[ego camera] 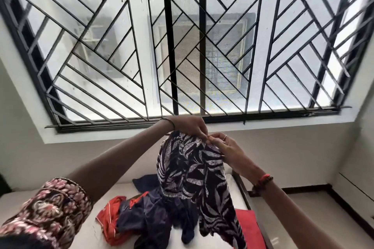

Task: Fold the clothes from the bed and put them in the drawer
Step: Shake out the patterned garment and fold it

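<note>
a navy garment with a white leaf print [192, 168] is held up above the bed [87, 234]. its top edge is pinched by the fingers of the left hand [188, 126] and, just beside that, by the thumb and fingers of the right hand [226, 147]. below the grip the cloth hangs loose, and its lower end reaches a pile directly beneath: a plain navy garment [145, 214], an orange-red garment [110, 218] to the left of it and a red cloth [250, 226] to the right. a barred window [182, 46] is seen behind the hands.

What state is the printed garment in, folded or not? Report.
Unfolded: garment hangs loose, its top pinched by left hand and right hand.
</note>
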Available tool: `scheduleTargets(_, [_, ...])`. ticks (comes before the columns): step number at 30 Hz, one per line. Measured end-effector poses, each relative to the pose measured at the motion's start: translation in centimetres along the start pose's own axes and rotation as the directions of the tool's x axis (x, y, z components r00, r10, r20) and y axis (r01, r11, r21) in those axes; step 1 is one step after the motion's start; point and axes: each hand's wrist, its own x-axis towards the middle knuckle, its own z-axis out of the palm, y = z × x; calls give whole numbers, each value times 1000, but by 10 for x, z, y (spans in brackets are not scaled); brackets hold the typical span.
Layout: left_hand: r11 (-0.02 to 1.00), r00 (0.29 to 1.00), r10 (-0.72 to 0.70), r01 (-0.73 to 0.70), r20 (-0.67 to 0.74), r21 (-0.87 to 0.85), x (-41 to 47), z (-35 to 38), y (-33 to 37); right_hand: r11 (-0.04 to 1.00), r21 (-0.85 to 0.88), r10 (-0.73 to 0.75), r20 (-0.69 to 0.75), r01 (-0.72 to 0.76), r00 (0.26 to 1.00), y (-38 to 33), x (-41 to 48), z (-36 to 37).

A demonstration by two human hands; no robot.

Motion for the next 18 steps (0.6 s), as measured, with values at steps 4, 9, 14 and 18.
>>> scheduleTargets(4, [1000, 999, -4, 5, -45, 22, 0, -11, 6, 999, 12, 30, 28, -30, 999, 2, -5, -5])
scheduleTargets(9, [999, 990, 28, -24, -135, 31, -12, -36, 14, 998, 4, 61, 94, -61, 994, 16, -15, -12])
scheduleTargets(14, [991, 962, 46, -11, -267, 131, -30, -71, 14, 997, -69, 35, 53, -32, 998, 31, -22, -18])
scheduleTargets(18, [979, 922, 40, 40, -386, 199, -43, -100, 17, 989, -147, -2, 6, 3, 1000, 47, -22, -23])
